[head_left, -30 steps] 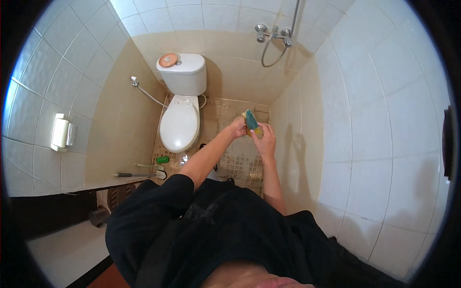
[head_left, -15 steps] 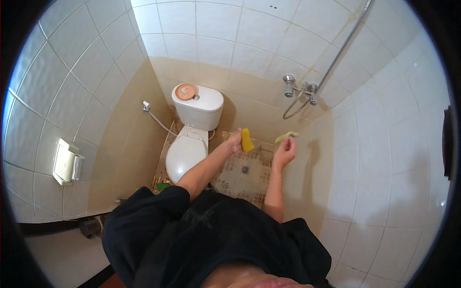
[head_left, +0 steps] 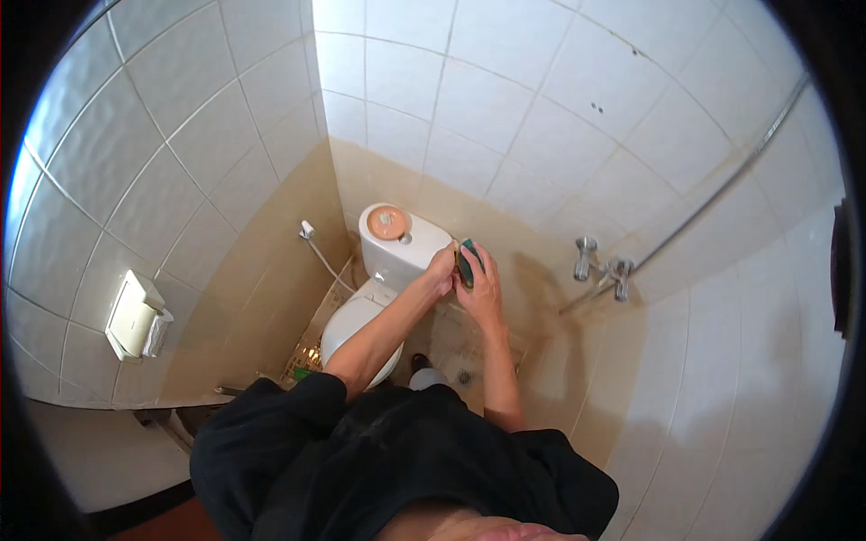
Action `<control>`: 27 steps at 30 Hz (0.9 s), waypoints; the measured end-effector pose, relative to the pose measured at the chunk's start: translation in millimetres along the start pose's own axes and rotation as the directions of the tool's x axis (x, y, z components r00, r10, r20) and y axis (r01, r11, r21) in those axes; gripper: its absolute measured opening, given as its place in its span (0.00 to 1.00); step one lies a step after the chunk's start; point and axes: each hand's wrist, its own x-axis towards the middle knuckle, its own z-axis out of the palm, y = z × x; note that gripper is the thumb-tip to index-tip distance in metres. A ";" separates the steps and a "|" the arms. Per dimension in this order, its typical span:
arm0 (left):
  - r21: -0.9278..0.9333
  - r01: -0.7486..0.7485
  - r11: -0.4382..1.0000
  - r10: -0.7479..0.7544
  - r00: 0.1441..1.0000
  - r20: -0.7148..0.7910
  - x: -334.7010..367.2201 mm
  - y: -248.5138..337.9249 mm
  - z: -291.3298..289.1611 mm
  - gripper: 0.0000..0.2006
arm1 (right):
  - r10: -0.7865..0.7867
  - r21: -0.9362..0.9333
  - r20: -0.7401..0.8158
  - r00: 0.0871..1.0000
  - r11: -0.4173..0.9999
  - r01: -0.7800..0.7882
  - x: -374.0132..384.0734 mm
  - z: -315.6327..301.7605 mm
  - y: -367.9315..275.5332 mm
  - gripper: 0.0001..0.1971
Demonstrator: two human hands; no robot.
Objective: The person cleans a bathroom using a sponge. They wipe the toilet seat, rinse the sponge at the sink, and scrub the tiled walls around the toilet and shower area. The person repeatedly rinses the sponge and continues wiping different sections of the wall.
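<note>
My two hands meet in front of the toilet's cistern. A scouring sponge (head_left: 468, 261) is between them, its dark green rough face showing and a bit of yellow at its edge. My right hand (head_left: 484, 293) has its fingers wrapped round the sponge from the right. My left hand (head_left: 441, 269) closes against the same place from the left, its fingers partly hidden behind the sponge. Whether a second sponge lies between the hands, I cannot tell.
The white toilet cistern (head_left: 422, 237) carries a round orange dish (head_left: 387, 222). Below it is the shut toilet lid (head_left: 347, 316). A spray hose (head_left: 327, 257) hangs on the left wall, near a paper holder (head_left: 135, 316). Chrome taps (head_left: 620, 278) stick out on the right.
My hands were apart, the left with a yellow sponge and the right with a smaller-looking yellow-green piece. Now they have come together. The view has shifted toward the upper right wall.
</note>
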 end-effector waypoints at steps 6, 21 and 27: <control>0.336 -0.294 0.895 0.269 0.956 0.119 -3.3 118.2 57.6 0.28 | 0.076 0.343 -0.137 0.988 0.939 -0.024 111.1 29.1 28.0 0.26; 0.636 -0.763 0.110 0.936 0.295 0.192 -64.8 308.8 78.2 0.14 | -0.035 0.534 -0.756 0.654 0.545 0.646 508.4 -36.3 -141.5 0.35; 0.648 -0.716 0.259 0.963 0.244 -0.116 -104.2 290.8 -11.2 0.14 | 0.064 0.999 -0.035 0.997 -0.032 0.037 536.5 139.9 -240.1 0.27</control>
